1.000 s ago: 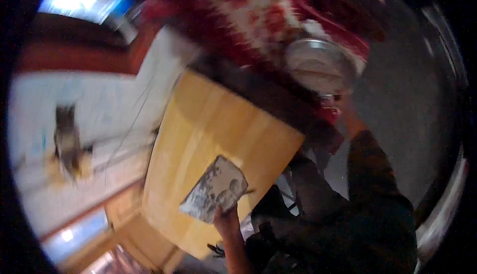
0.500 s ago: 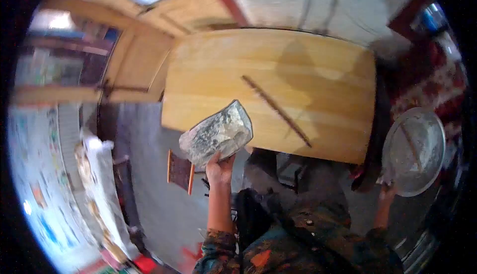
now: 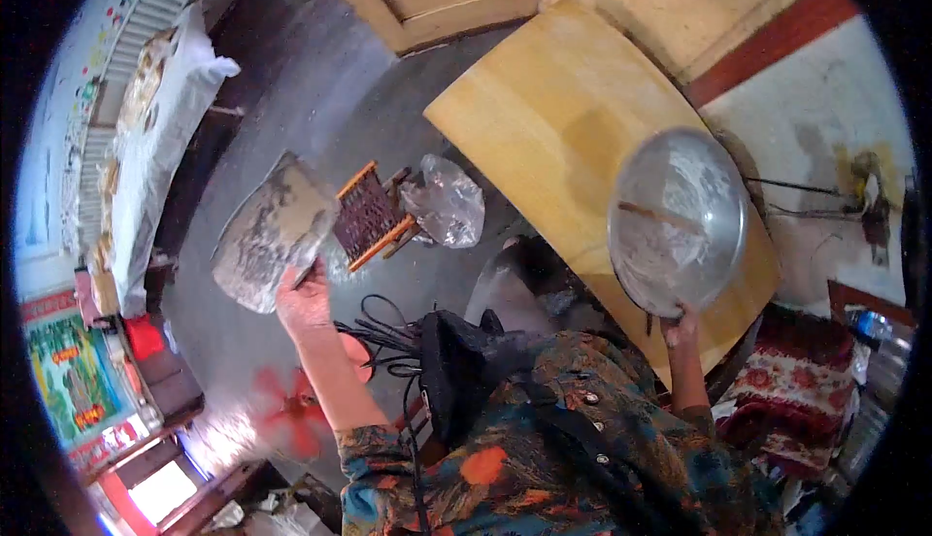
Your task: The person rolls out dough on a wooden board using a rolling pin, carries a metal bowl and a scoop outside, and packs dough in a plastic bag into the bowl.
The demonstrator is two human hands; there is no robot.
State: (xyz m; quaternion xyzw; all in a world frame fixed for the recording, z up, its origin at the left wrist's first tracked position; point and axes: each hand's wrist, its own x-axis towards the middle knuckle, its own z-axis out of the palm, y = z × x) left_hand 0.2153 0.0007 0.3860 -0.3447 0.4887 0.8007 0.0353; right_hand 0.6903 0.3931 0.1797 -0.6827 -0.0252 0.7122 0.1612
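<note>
My left hand (image 3: 307, 301) is closed on the edge of a flat, grey scoop-like pan (image 3: 272, 230), smeared with white and dark patches, over the floor. Its exact kind I cannot make out. With my right hand (image 3: 682, 328) I grip the rim of a round metal basin (image 3: 636, 172). White powdery residue coats the basin's inside, and a thin brown stick (image 3: 662, 216) lies across it. The basin is held above the wooden table (image 3: 544, 99) and hides part of its top.
A small folding stool (image 3: 369, 216) with a woven seat stands on the floor beside a clear plastic bag (image 3: 447, 201). Black cables (image 3: 388, 337) hang near my body. A white-covered piece of furniture (image 3: 160, 157) stands left; a red patterned cloth (image 3: 791, 381) lies right.
My view has turned left, so the table now appears further right. The pan has moved away from the table to over the floor, and the basin is now in front of the table.
</note>
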